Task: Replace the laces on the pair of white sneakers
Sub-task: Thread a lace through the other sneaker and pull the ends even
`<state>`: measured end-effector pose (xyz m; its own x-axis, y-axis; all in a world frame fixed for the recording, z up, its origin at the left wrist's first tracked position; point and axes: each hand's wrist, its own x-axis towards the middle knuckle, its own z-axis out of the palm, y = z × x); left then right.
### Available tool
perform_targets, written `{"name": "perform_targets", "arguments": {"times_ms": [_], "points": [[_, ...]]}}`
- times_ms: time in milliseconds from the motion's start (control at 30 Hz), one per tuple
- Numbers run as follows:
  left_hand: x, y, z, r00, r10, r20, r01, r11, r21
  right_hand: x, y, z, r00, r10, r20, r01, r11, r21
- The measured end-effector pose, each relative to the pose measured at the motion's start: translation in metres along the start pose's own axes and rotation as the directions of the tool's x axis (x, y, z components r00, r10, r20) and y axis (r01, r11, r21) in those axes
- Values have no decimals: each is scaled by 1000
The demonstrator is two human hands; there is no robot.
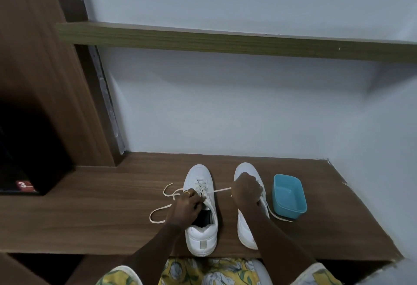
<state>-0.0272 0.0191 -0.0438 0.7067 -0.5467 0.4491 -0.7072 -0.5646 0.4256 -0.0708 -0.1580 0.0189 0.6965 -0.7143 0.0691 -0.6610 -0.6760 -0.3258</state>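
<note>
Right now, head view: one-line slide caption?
Left hand grips the left sneaker; right hand holds its lace taut, blue tub alongside.

Wood-grain desk (90, 212), matt. Smooth white sneakers (200, 235), cloth laces (158, 211). Glossy blue plastic tub (290, 196) right. Far wall (225, 108) smooth, matt.

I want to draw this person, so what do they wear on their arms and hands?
No gloves or watch show. The left hand has a gold-coloured ring, the right hand a pale ring. The left sleeve and right sleeve are short, yellow with flowers and pale edges.
</note>
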Motion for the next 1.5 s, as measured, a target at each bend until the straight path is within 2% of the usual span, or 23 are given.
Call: {"name": "perform_targets", "arguments": {"times_ms": [33,100,200,267,367,500,567,633,700,767,833,933,1000,1100,1200,1300,1400,1500], "points": [[-1,1,0,1000,-6,-14,6,1000,4,-2,-1,-1,998,-46,-33,44,997,-59],[-1,1,1,1000,-11,-27,11,1000,-5,-4,-5,2,990,-140,25,141,987,-75],[0,-1,2,1000,-18,-5,18,1000,8,-8,-15,14,950,-249,190,235,967,94],[0,-2,2,996,-82,28,84,995,-45,-10,-20,27,919,-300,255,238,939,248],[0,-2,0,983,-159,94,167,983,-79,-15,-25,37,889,-360,284,261,906,332],[-1,0,-1,974,-177,142,193,975,-112,-13,-24,31,926,-257,275,130,904,408],[-2,0,0,968,-202,148,219,970,-108,-11,-19,23,947,-169,275,68,937,342],[-4,1,1,964,-219,149,235,967,-98,-14,-12,9,970,-127,208,107,989,104],[-7,3,2,962,-234,142,252,959,-131,-19,-5,-1,984,-151,93,164,975,-149],[-10,5,2,955,-260,141,283,942,-179,-21,-4,-3,988,-150,23,150,954,-261],[-12,7,2,949,-281,141,305,932,-197,-22,-7,-1,981,-184,-54,165,955,-248],[-13,9,-2,942,-298,151,323,929,-180,-19,-14,19,950,-271,158,270,963,28],[-13,10,-4,939,-296,176,324,932,-164,-21,-19,25,912,-342,228,302,933,194],[-13,8,-5,936,-286,205,319,935,-155,-25,-22,36,879,-415,236,341,891,299],[-14,10,-7,927,-302,222,341,926,-164,-27,-20,36,893,-409,189,325,876,357],[-19,10,-6,925,-320,203,355,919,-169,-24,-14,30,926,-314,209,240,918,315],[-20,11,-5,925,-337,177,367,913,-178,-20,-3,23,957,-212,198,193,975,112],[-20,10,-2,927,-340,160,367,912,-185,-21,4,19,968,-215,131,226,972,-71]]}}
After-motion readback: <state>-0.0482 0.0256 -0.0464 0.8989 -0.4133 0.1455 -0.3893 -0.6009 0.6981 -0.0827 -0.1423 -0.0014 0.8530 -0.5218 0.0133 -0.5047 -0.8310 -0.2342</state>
